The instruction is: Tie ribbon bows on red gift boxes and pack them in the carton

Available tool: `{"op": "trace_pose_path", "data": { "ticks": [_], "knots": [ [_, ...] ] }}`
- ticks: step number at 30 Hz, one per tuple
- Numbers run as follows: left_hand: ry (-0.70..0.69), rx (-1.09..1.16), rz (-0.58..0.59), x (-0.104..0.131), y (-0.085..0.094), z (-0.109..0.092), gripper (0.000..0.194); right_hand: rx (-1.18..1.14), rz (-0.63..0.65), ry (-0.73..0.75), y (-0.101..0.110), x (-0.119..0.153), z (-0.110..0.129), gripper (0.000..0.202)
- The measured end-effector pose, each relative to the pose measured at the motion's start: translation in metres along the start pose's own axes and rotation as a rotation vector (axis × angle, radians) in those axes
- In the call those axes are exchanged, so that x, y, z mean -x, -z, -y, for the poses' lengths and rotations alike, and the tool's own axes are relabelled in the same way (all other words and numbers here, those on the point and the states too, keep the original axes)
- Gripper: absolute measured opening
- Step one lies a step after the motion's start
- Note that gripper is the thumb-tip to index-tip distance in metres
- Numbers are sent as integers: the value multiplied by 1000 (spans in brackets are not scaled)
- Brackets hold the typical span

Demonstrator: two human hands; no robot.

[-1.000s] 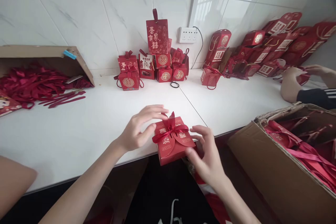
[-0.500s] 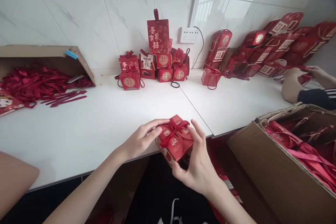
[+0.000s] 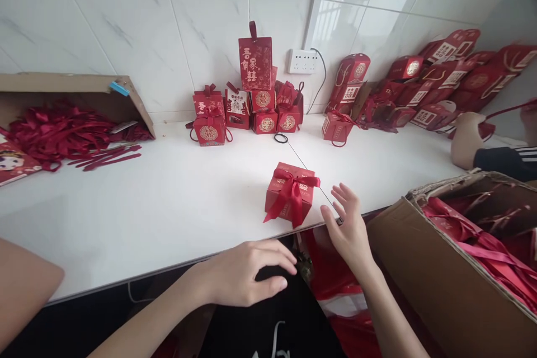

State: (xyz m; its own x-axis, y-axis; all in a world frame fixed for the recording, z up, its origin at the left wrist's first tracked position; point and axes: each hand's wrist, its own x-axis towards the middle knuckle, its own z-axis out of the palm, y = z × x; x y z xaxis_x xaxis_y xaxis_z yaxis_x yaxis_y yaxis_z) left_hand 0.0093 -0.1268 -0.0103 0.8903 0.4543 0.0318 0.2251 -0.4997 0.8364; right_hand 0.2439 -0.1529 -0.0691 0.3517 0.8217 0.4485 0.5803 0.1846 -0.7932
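Observation:
A red gift box tied with a red ribbon bow stands upright on the white table, close to its front edge. Neither hand touches it. My left hand hovers in front of the table edge, below the box, with thumb and fingers apart and nothing between them. To the right of the box, my right hand is held up with its fingers spread, also holding nothing.
Several finished red boxes stand by the wall, with more piled at right. An open carton of ribbons lies at left. A large carton stands at my right. Another person's hand works at far right.
Both hands have let go of the gift box, which now stands farther forward on the table. My left hand has drawn back toward me; my right has moved right.

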Motion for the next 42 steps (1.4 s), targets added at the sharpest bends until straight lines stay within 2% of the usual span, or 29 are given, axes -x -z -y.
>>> {"op": "trace_pose_path", "data": {
  "ticks": [1, 2, 6, 8, 10, 12, 16, 19, 24, 28, 32, 37, 42],
  "knots": [
    [-9, 16, -20, -1, 2, -1, 19, -33, 11, -12, 1, 1, 1, 59],
    [-7, 31, -93, -2, 5, -1, 17, -56, 44, -4, 3, 1, 3, 63],
    [126, 47, -554, -19, 24, 8, 21, -73, 260, 97, 5, -7, 6, 87],
    [186, 21, -661, -35, 33, 17, 22, -117, 332, 90, 2, -16, 4, 96],
    [201, -18, -701, -53, 41, 26, 23, -207, 384, 37, -3, -26, 2, 101],
    [194, -42, -693, -70, 48, 34, 28, -302, 427, -37, -8, -35, 1, 103],
    [150, -21, -551, -86, 58, 42, 27, -409, 501, -115, -13, -43, 3, 97],
    [110, -26, -473, -79, 63, 39, 22, -429, 566, -86, -9, -42, 5, 93],
    [68, -54, -309, -52, 69, 24, 20, -445, 740, -4, -3, -42, 5, 93],
    [113, -135, -216, -41, 69, 13, 20, -425, 771, 27, -5, -43, 3, 93],
    [112, -68, -198, -40, 72, 10, 23, -422, 775, 62, -6, -43, 4, 91],
    [131, -59, -176, -43, 77, 5, 27, -447, 849, 57, -6, -43, 8, 92],
    [301, 7, -225, -39, 70, -5, 32, -443, 844, 45, -6, -42, 11, 92]
  ]
}}
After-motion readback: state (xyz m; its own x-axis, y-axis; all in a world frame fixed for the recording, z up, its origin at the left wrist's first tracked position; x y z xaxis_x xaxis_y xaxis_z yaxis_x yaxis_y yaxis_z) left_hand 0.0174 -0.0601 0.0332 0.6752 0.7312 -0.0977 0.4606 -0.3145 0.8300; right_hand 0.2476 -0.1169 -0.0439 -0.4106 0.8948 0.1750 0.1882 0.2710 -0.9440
